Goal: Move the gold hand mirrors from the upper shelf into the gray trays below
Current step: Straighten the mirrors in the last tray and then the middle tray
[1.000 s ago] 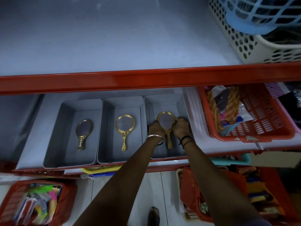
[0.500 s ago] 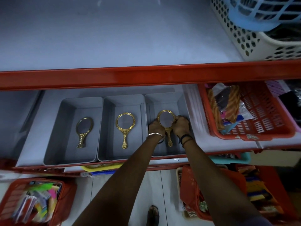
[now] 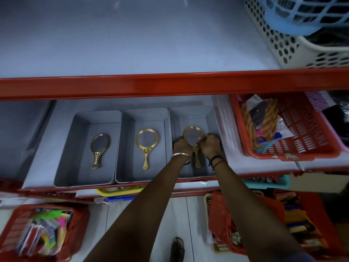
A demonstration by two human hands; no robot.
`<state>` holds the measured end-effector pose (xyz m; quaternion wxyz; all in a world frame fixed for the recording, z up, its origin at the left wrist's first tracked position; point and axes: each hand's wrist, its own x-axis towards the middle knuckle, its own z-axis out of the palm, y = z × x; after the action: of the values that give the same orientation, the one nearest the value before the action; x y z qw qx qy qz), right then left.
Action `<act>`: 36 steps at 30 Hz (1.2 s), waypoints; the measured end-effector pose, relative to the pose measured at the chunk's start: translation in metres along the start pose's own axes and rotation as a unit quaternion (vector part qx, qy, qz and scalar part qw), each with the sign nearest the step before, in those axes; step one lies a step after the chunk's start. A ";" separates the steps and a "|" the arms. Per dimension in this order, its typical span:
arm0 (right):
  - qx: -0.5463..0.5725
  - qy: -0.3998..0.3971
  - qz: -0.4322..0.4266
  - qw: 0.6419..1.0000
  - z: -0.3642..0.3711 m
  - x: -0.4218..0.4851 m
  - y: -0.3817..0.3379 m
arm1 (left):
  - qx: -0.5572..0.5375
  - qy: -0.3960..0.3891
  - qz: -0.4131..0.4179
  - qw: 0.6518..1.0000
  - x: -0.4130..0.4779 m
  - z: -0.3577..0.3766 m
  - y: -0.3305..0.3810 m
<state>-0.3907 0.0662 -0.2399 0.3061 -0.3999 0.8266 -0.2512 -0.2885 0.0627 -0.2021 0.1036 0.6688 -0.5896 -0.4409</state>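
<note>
Both hands, L hand (image 3: 181, 146) & R hand (image 3: 210, 143), fingers pinching gold mirror (image 3: 193, 138) rim

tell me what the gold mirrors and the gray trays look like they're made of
Gold mirrors, like the middle one: shiny gold-tone frame with embossed pattern, metal or plated plastic, can't tell which. Gray trays, such as the left one: matte, smooth, thin-walled with rounded corners, most likely moulded plastic.
</note>
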 end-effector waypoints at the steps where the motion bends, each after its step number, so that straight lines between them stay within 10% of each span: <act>1: -0.003 0.001 -0.002 1.000 -0.002 -0.004 -0.002 | 0.001 0.006 0.003 1.000 -0.002 0.000 0.000; 12: -0.056 0.065 -0.116 0.990 -0.007 -0.061 -0.050 | -0.010 0.130 0.138 0.982 -0.029 -0.036 -0.013; 18: 0.020 -0.015 -0.179 0.984 0.026 -0.101 -0.086 | -0.052 0.212 0.076 0.973 -0.026 -0.088 -0.056; 36: 0.090 -0.167 0.036 0.981 0.093 -0.094 -0.115 | -0.092 0.028 -0.086 0.992 0.001 -0.133 -0.111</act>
<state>-0.2200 0.0633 -0.1992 0.4835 -0.3768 0.7517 -0.2434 -0.1164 0.0432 -0.1974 0.1429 0.7169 -0.4834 -0.4817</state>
